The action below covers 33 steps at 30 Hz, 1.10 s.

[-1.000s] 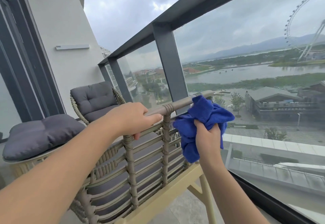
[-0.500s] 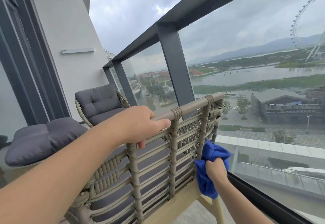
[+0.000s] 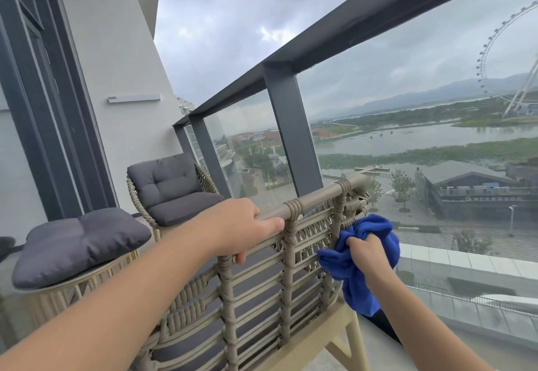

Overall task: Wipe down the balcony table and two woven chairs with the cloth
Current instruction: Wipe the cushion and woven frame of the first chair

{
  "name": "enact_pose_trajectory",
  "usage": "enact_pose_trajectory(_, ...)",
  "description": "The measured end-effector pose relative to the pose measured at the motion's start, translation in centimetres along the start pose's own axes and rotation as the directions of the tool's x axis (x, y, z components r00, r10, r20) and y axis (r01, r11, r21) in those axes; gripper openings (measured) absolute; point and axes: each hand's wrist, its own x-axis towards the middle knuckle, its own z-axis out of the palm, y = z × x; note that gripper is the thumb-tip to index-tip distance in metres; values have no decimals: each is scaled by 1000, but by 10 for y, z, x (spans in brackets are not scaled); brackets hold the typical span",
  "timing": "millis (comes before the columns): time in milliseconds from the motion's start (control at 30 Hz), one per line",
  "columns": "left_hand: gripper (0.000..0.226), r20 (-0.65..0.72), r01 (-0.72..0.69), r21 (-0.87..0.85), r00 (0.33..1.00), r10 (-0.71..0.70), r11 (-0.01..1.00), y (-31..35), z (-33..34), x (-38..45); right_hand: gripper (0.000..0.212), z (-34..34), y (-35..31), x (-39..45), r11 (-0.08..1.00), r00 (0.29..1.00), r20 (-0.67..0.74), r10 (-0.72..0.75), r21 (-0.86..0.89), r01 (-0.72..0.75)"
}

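Left hand [image 3: 243, 229] curled over top rail of near woven chair [image 3: 262, 292], thumb below the rail. Right hand [image 3: 367, 254] clenched around bunched blue cloth [image 3: 353, 280], pressed against right side of the chair's woven back. Second woven chair [image 3: 171, 193] farther back by railing [image 3: 294, 138]. Grey cushion [image 3: 78, 241] on round woven table [image 3: 78, 292] at left.

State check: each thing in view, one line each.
left hand: grips near chair's top rail
right hand: holds cloth
blue cloth: bunched, against near chair's woven side
near woven chair: upright, being wiped
far woven chair: upright, cushions on
loose cushion: lying on round woven table
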Motion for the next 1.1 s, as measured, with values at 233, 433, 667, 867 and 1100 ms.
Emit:
enact_pose_trajectory(233,57,-10,4,20,1000,-4,1000,2,-2,-1,20,-7,-22,-23,997,997,-25,-75,11,75)
enact_pose_trajectory(433,58,-42,12,44,999,-10,999,2,-1,-2,20,-16,-68,-33,968,963,-99,-250,-5,251)
enact_pose_trajectory(667,56,-62,1,59,998,3,998,0,-1,2,11,-16,-80,-47,951,944,-115,-309,-23,309)
enact_pose_trajectory(867,56,-117,-33,84,992,43,996,-1,-1,4,12,-9,-63,-53,954,960,-93,-264,123,274)
enact_pose_trajectory(1100,62,-384,-43,337,906,179,941,3,3,-3,28,19,-24,-83,939,984,-55,-169,295,178)
